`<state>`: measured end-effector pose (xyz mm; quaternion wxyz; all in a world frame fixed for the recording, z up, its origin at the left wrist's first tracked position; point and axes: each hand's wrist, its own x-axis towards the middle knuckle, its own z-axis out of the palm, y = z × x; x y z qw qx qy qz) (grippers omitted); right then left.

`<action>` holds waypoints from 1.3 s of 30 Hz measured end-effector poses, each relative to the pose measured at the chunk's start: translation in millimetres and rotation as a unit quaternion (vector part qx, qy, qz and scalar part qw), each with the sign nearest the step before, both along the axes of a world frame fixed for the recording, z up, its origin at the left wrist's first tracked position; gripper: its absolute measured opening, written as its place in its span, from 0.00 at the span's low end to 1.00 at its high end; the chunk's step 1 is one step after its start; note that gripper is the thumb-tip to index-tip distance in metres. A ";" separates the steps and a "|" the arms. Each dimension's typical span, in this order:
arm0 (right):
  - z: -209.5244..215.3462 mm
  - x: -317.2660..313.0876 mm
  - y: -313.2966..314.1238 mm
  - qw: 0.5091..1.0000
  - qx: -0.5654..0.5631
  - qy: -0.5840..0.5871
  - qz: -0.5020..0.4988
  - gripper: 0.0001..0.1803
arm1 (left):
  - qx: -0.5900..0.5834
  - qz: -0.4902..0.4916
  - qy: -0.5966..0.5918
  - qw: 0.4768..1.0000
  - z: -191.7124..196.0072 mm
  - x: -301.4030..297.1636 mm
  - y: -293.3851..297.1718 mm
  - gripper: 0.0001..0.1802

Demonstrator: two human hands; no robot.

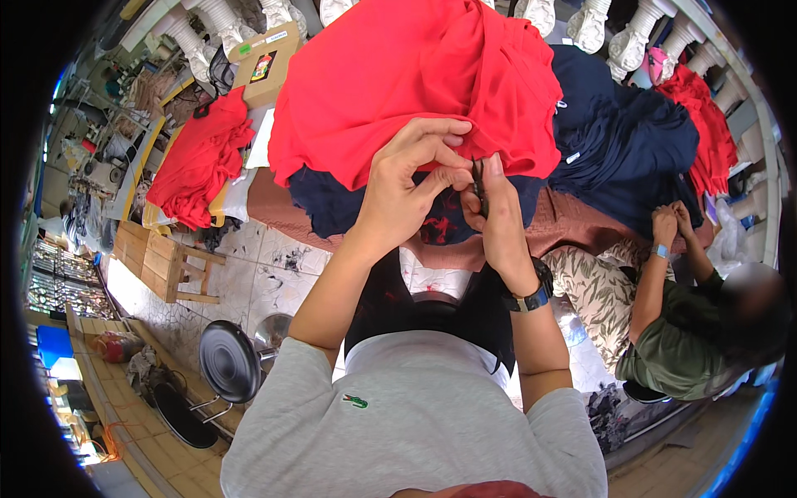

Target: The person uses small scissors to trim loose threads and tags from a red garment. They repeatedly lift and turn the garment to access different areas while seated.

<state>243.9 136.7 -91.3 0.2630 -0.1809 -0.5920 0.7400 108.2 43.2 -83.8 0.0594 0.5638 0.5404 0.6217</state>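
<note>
A large heap of red fabric (398,75) lies on the table in front of me, over dark navy cloth (328,199). At the near edge of the red heap, my left hand (407,178) has its fingertips pinched together. Whatever lies between them is too small to make out. Close beside it, my right hand (503,220) grips small dark thread snips (479,181), the blades pointing up toward the red cloth. Some red threads (440,226) show on the navy cloth just below my hands.
A navy garment pile (618,124) lies to the right, where a co-worker (689,324) sits handling it. Red garments (199,158) and a cardboard box (267,62) are at left. A wooden bench (158,257) and black stool (229,361) stand on the floor. White balusters (635,37) line the back.
</note>
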 end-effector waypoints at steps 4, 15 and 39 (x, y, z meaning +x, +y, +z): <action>-1.5 -9.3 3.6 1.000 0.011 0.008 0.017 0.27 | -0.009 -0.007 0.010 1.000 1.4 1.1 -5.6 0.04; -0.2 -3.5 27.7 0.996 0.069 0.050 -0.035 0.25 | -0.373 -0.121 0.088 0.916 -16.6 -0.8 -52.2 0.09; 11.4 9.6 12.3 0.773 0.519 0.072 -0.357 0.18 | 0.146 0.269 0.238 0.922 -0.4 -12.7 -21.9 0.16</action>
